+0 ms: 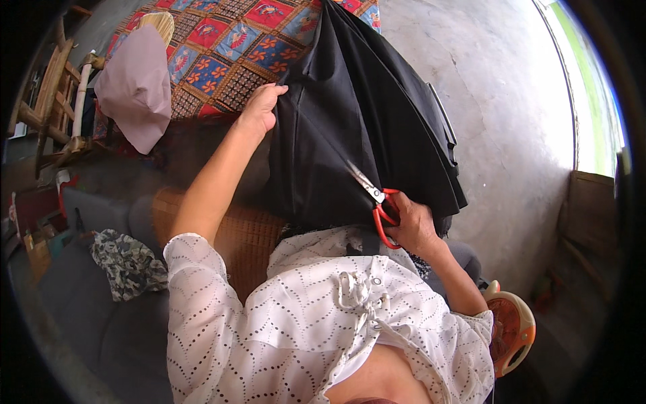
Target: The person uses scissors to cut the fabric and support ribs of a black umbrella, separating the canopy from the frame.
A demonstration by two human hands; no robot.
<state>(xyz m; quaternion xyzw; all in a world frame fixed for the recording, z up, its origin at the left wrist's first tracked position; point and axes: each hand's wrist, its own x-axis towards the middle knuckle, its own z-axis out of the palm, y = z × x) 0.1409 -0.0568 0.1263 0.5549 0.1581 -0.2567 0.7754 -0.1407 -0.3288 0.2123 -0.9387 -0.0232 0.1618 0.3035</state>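
A large sheet of black cloth (330,128) with a slight sheen hangs in folds in front of me and spreads to the right. My left hand (262,106) pinches its left edge, high up, with the arm stretched forward. In my right hand (412,225), near my lap, is a pair of scissors (383,219) with red handles. The metal blades point up and to the left, lying over or against the cloth's lower part. From this view I cannot tell whether the blades touch the cloth.
A red and blue patterned cloth (229,47) covers a surface ahead. A mauve cloth (138,87) hangs by a bamboo chair (57,101) on the left. A camouflage cloth (128,262) lies on a dark sofa (74,310). An orange and white fan (515,330) stands at my right.
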